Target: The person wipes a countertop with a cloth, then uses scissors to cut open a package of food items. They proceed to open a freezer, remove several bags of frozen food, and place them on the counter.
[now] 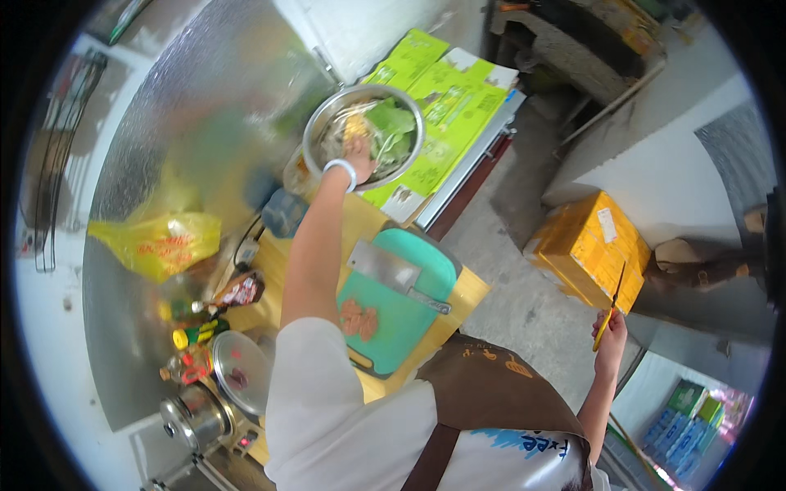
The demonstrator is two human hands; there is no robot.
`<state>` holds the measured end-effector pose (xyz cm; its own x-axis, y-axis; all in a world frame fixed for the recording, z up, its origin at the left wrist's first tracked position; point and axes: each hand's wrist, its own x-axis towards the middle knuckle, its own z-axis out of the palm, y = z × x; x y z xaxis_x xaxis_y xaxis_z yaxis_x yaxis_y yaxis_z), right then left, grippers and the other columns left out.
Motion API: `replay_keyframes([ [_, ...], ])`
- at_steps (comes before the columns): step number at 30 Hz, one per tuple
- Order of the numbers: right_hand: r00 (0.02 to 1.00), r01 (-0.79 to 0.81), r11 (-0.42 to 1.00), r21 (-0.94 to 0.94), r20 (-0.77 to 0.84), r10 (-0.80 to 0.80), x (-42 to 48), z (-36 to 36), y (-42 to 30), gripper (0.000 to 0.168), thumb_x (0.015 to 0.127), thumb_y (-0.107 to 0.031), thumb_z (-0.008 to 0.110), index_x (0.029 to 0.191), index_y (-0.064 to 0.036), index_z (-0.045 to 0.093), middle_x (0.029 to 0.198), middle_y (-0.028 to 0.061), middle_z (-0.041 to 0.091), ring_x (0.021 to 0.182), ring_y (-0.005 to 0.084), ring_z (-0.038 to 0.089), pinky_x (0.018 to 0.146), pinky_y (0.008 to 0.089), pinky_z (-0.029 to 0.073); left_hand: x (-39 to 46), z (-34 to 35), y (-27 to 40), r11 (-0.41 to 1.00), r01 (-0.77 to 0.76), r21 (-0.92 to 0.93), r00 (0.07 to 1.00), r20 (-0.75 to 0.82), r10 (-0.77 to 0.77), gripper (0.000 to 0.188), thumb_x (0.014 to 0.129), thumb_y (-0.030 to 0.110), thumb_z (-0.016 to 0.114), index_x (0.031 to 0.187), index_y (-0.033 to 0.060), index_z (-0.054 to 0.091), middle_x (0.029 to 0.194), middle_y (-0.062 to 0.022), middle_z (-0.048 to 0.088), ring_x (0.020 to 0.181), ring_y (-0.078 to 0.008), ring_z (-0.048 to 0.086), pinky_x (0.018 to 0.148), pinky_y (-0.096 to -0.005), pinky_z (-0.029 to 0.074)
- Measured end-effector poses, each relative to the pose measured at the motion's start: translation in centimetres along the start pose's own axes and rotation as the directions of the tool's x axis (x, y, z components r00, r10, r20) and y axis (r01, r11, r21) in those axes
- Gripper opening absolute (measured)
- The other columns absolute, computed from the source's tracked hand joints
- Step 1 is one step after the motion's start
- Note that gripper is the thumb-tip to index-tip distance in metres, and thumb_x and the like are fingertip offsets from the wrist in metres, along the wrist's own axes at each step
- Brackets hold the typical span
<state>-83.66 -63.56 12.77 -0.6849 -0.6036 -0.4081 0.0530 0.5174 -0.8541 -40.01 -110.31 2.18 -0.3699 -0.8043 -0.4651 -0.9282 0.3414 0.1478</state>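
My left hand point(359, 161), with a pale bracelet at the wrist, reaches into a steel bowl point(419, 132) of leafy greens point(393, 123), pale strands and something yellow. Its fingertips touch the food; whether they grip any is unclear. Off to the right, away from the counter, my right hand point(611, 331) is closed on yellow-handled scissors point(603, 334), blades pointing up in the picture. Between my arms, a green cutting board point(393, 340) carries a cleaver point(384, 267) and pieces of pinkish-brown meat point(358, 320).
Flattened green cardboard point(457, 119) lies under the bowl. Bottles point(199, 333), a clear lid point(242, 371), a steel pot point(196, 417) and a yellow plastic bag point(166, 242) line the left side. A taped yellow box point(589, 245) stands on the floor at right.
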Motion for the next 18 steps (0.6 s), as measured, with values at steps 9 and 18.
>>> replay_keyframes([
  [9,0.717,0.369,0.466,-0.804,-0.072,-0.693,5.8,-12.9,-11.4,0.03,0.072,-0.009,0.067,0.101,-0.004,0.063,0.094,0.0143,0.058,0.091,0.0321,0.053,0.08,0.0384,0.045,-2.3,0.2,-5.6,0.99,-0.139,0.032,0.904,-0.405,0.14,0.044,0.086,0.021,0.054,0.122,-0.0051,0.05,0.116,-0.0276,0.055,0.105,-0.0429,0.053,0.094,-0.047,0.043],
  [18,0.143,-0.148,-0.004,-0.989,-0.018,-0.99,15.0,-39.8,-32.9,0.039,0.074,0.002,0.057,0.108,-0.017,0.059,0.103,0.0071,0.048,0.102,0.0251,0.052,0.081,0.0351,0.051,-5.7,-5.1,4.7,0.96,0.279,-0.033,0.662,-0.717,-0.217,0.012,0.084,0.002,0.048,0.092,0.0003,0.057,0.097,-0.0221,0.055,0.092,-0.0382,0.055,0.079,-0.0457,0.045],
])
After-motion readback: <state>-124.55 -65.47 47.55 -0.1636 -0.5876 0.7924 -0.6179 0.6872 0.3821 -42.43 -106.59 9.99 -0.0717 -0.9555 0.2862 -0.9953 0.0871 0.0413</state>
